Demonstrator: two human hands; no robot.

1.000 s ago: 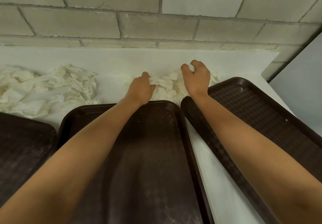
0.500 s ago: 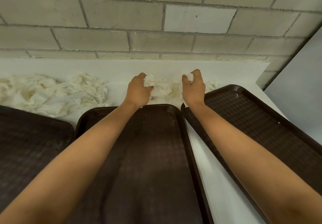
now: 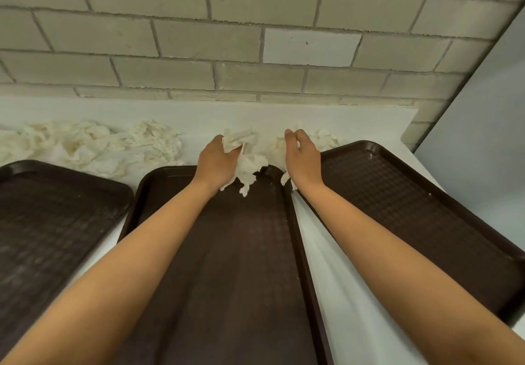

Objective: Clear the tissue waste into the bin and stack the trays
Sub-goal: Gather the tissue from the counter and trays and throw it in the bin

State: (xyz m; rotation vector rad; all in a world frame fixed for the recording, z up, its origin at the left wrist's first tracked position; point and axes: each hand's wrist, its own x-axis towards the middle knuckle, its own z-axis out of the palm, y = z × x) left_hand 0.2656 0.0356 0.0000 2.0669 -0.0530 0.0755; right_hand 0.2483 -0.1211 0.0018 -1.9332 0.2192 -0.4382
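Two tissue wads (image 3: 251, 165) lifted; left hand (image 3: 217, 162), right hand (image 3: 302, 158) drawn back.

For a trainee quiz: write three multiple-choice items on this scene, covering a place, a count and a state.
1. The big heap of crumpled white tissue lies: A on the middle tray; B on the white counter behind the left brown tray; C on the floor.
2. Dark brown plastic trays in view: A two; B five; C three.
3. The left hand: A grips a tissue wad; B lies flat; C points upward.
B: heap rests on counter past that tray. C: three lie side by side. A: fingers curl round tissue.
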